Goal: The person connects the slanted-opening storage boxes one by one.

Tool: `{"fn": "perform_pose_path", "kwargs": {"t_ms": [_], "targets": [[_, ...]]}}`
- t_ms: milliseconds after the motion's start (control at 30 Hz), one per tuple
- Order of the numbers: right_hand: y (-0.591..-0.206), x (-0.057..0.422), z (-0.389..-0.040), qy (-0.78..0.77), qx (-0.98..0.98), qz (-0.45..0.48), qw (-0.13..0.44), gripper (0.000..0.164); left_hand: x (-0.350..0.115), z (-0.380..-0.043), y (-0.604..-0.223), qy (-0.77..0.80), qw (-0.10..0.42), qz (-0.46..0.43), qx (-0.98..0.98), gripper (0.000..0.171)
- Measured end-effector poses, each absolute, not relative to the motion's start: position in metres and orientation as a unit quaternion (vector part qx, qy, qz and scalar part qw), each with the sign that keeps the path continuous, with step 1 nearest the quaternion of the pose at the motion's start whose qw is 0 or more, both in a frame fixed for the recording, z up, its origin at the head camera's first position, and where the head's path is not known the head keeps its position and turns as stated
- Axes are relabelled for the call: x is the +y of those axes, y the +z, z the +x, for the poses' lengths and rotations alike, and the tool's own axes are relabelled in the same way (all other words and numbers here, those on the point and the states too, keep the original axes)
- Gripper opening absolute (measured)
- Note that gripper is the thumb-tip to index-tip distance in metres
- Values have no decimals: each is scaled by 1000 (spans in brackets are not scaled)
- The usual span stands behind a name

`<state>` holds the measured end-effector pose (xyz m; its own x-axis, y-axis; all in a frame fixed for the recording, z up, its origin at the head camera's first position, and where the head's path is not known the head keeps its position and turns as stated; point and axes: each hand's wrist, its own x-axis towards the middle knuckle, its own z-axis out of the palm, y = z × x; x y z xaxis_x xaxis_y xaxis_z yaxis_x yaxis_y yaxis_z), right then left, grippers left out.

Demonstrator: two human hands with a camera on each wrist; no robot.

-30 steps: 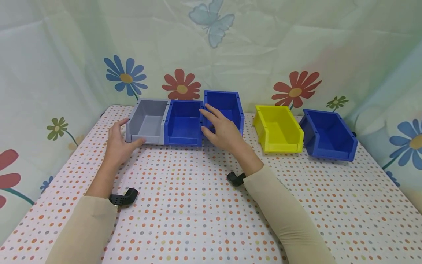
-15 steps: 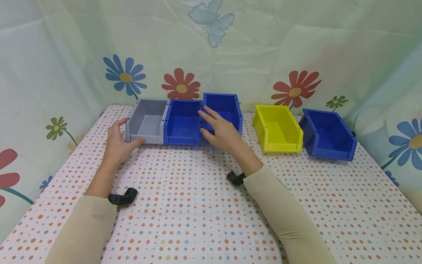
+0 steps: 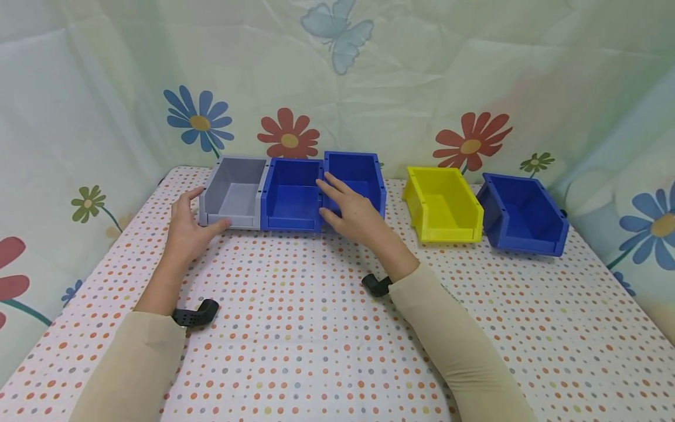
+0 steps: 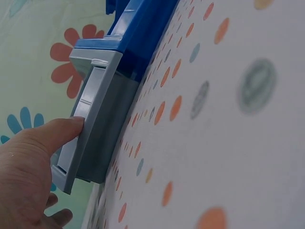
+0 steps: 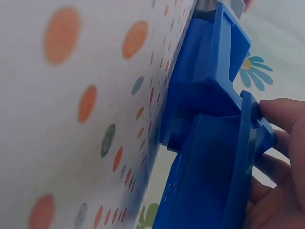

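Observation:
A grey storage bin (image 3: 242, 223), a blue bin (image 3: 292, 224) and a second blue bin (image 3: 354, 167) stand side by side at the back of the table. My left hand (image 3: 187, 231) holds the grey bin's left front corner, its thumb on the front lip, as the left wrist view shows. My right hand (image 3: 355, 217) grips the second blue bin by its left wall, where it meets the middle bin. Its fingers hide that bin's front. The back rim of this bin sits higher than its neighbour's. In the right wrist view its wall (image 5: 205, 162) overlaps the middle bin.
Farther right stand a yellow bin (image 3: 448, 233) and another blue bin (image 3: 532, 243), apart from the row. The table (image 3: 295, 351) has a dotted cloth. A flowered curtain (image 3: 401, 88) hangs close behind the bins.
The second blue bin has come down and slightly left in the head view, its back rim now nearer the level of the neighbouring bins. My left hand stays on the grey bin.

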<state>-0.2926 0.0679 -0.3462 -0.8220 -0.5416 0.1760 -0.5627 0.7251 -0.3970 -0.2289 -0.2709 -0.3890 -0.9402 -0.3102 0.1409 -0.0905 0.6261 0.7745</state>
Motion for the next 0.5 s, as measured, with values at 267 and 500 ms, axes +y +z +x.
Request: {"fn": "perform_pose_path", "kwargs": {"t_ms": [267,500], "targets": [[-349,70,-294,219,-928,301,-18,68,-270,-227,-387,-423,125,117,-890,97],[-351,71,-293,194,-929,299,-96,85,-270,-229,-388,-423,124,118,-890,98]]}}
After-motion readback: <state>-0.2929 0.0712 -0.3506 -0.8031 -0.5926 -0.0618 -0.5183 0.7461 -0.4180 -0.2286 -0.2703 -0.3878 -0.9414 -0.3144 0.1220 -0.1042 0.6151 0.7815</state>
